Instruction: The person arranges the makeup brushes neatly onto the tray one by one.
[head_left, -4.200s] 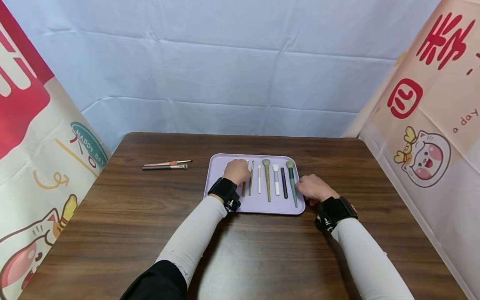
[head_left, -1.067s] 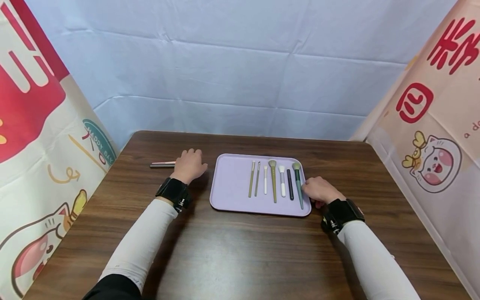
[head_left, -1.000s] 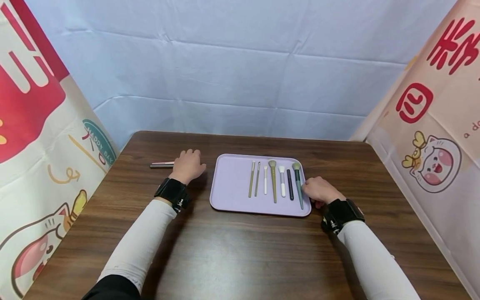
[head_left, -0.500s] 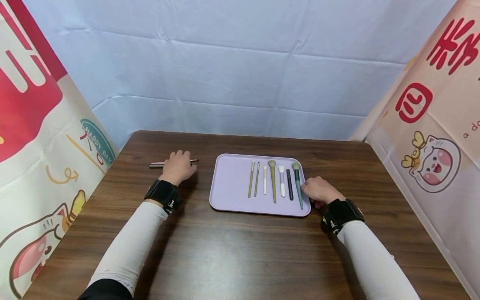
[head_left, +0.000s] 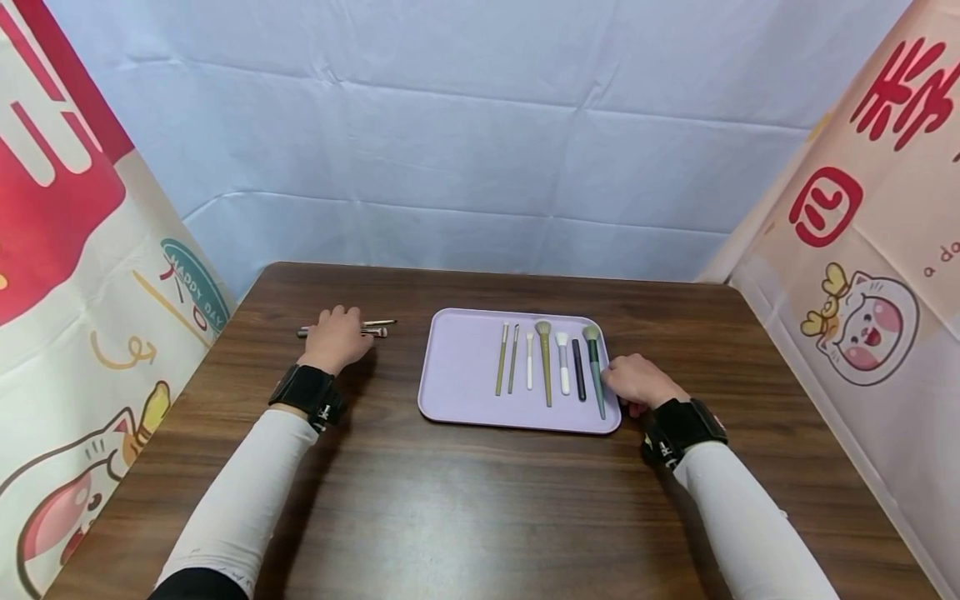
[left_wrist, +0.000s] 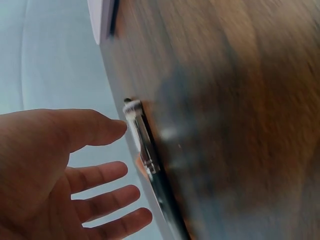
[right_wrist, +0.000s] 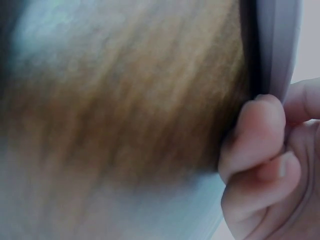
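My left hand (head_left: pixel 335 340) is over two makeup brushes at the left of the table, its fingers apart and fairly straight. In the left wrist view the thumb tip is right at the head of the dark-handled brush (left_wrist: pixel 167 200); a second, orange-handled brush (left_wrist: pixel 141 164) lies behind it. Part of both is hidden under the hand in the head view. On the right, my right hand (head_left: pixel 637 379) grips the edge of the lilac tray (head_left: pixel 457 358), fingers curled beneath the rim and thumb on the other side, as the right wrist view shows.
Several makeup brushes lie side by side on the tray's right half, among them an olive brush (head_left: pixel 546 367), a black-handled brush (head_left: pixel 579 371) and a green brush (head_left: pixel 595 371). The brown wooden table (head_left: pixel 450 500) ends at a pale cloth backdrop (head_left: pixel 450 167).
My left hand has left the tray and moved over to the two loose brushes, sliding further left along them in the last second. My right hand stays at the tray's edge.
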